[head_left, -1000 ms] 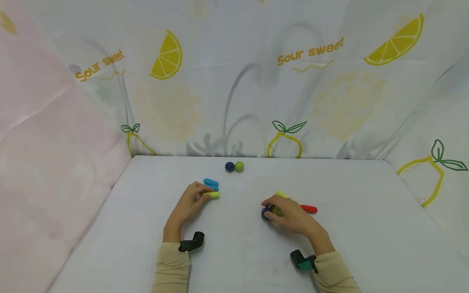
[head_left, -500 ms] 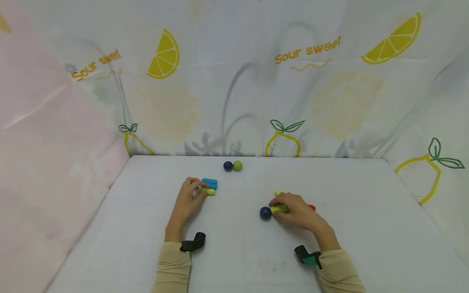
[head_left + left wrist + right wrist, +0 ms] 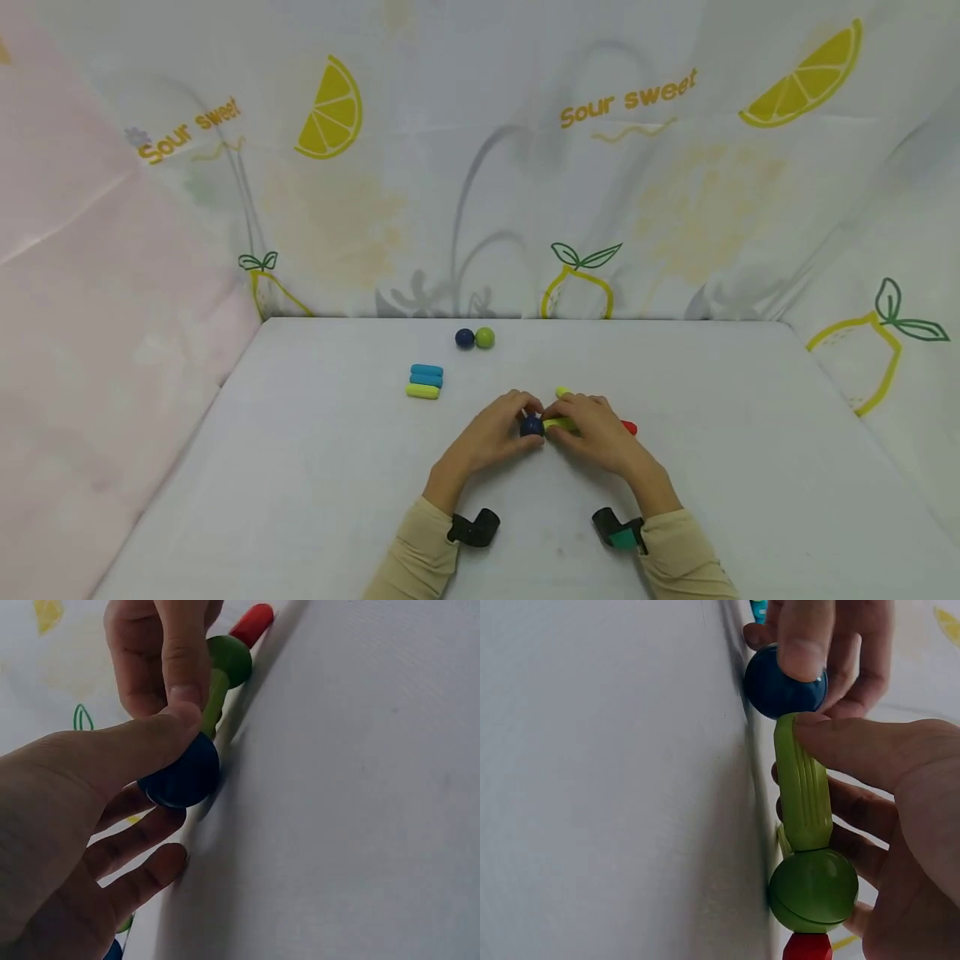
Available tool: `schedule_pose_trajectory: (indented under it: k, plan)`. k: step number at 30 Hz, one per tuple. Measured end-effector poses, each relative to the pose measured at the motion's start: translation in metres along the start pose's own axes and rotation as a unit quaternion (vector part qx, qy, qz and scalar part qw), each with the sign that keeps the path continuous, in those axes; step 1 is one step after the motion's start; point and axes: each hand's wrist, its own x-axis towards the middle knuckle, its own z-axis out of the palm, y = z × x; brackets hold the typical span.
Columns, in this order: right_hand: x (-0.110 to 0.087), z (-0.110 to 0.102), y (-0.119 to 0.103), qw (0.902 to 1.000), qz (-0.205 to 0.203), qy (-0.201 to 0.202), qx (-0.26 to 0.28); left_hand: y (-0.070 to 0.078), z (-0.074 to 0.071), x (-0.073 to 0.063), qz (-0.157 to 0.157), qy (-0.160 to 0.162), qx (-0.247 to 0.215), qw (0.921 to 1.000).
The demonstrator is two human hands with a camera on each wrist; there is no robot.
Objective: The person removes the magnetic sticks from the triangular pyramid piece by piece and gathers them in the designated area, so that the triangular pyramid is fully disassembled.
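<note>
A dark blue ball (image 3: 532, 426) sits at one end of a yellow-green ridged rod (image 3: 804, 784), touching it. My left hand (image 3: 489, 435) holds the ball, thumb on its near side and fingers behind. My right hand (image 3: 600, 432) pinches the rod close to the ball. At the rod's other end is a green ball (image 3: 814, 891), followed by a red rod (image 3: 808, 947). Beyond the right hand, the tip of another yellow-green rod (image 3: 562, 392) shows; most of it is hidden.
Two blue rods (image 3: 426, 375) and a yellow-green rod (image 3: 422, 391) lie side by side, left of the hands. A second dark blue ball (image 3: 465, 338) and a green ball (image 3: 485, 337) stand near the back edge of the white table (image 3: 300, 467). Behind hangs a lemon-print cloth (image 3: 420, 167).
My left hand has left the short rods, moving right and nearer to take the dark blue ball. My right hand has shifted from that ball onto the yellow-green rod.
</note>
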Motion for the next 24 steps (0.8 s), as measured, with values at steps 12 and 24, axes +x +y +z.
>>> schedule_pose_trajectory:
  k: [12,24]
  plan:
    - [0.001,0.001,0.001,0.9992,-0.029,-0.027,-0.003,-0.017,-0.011,0.006,-0.047,0.092,0.034,0.9941]
    - [0.005,0.008,-0.01,0.9945,-0.055,-0.05,0.073,-0.04,-0.036,0.059,-0.034,0.129,0.146,0.9803]
